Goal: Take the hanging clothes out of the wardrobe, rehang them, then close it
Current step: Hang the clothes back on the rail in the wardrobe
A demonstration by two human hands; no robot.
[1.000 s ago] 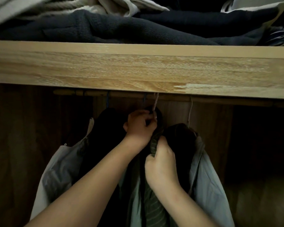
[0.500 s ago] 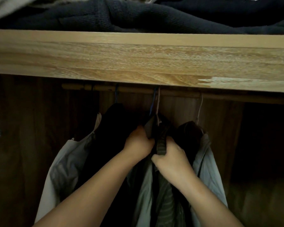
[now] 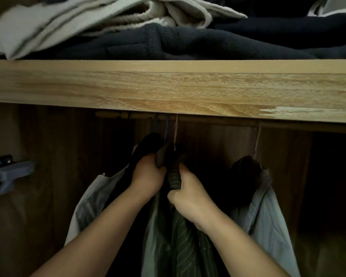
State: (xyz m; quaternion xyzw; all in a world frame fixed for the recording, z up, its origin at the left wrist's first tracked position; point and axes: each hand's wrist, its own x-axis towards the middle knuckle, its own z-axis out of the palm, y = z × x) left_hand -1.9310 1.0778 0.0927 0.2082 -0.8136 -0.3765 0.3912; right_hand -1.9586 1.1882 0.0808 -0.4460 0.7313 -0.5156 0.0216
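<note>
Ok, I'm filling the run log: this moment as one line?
left hand: grips dark garment | right hand: grips green striped shirt | both on rail | wardrobe open

Above my working area: a loaded shelf and some hardware on the wall.

I see a light wooden shelf (image 3: 168, 90) running across the whole view, its front edge chipped pale near the right end. Folded on top of it lie dark knit sweaters (image 3: 188, 43), with a pale grey-and-cream striped cloth (image 3: 68, 19) draped over their left side. Low on the left wall I can make out a grey-blue bracket (image 3: 10, 174), too dim to identify.
</note>
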